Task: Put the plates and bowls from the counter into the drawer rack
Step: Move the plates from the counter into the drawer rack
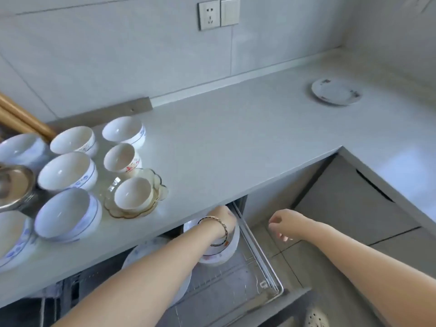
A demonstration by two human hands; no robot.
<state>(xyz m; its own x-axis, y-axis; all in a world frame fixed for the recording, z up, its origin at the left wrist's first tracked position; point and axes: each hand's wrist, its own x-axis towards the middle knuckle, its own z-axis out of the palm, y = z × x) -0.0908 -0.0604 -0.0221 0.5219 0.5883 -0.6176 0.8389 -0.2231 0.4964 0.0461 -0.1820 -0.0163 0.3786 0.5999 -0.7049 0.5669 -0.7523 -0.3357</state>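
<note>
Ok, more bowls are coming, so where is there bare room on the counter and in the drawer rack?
The counter is bare between the bowl cluster and the lone plate. In the drawer rack, the front right corner, nearer than the stacked bowls by the left hand, is bare wire. The counter's left end is crowded.

Table (236, 142) is showing matt, smooth, pale grey, stone-like. Bowls (68, 173) are gleaming: white glazed ceramic, glossy, catching highlights. Plate (336, 92) is looking like the same glazed ceramic. Dish (160, 185) is reading as clear amber glass, shiny. Basin (14, 185) is shining like dull steel. Rack (266, 267) is showing thin bright metal wire. Rods (21, 119) are looking like smooth wood. Tiles (118, 55) are giving a soft satin sheen. Socket (209, 15) is looking like smooth plastic. Bracelet (220, 223) is glinting, twisted metal.
</note>
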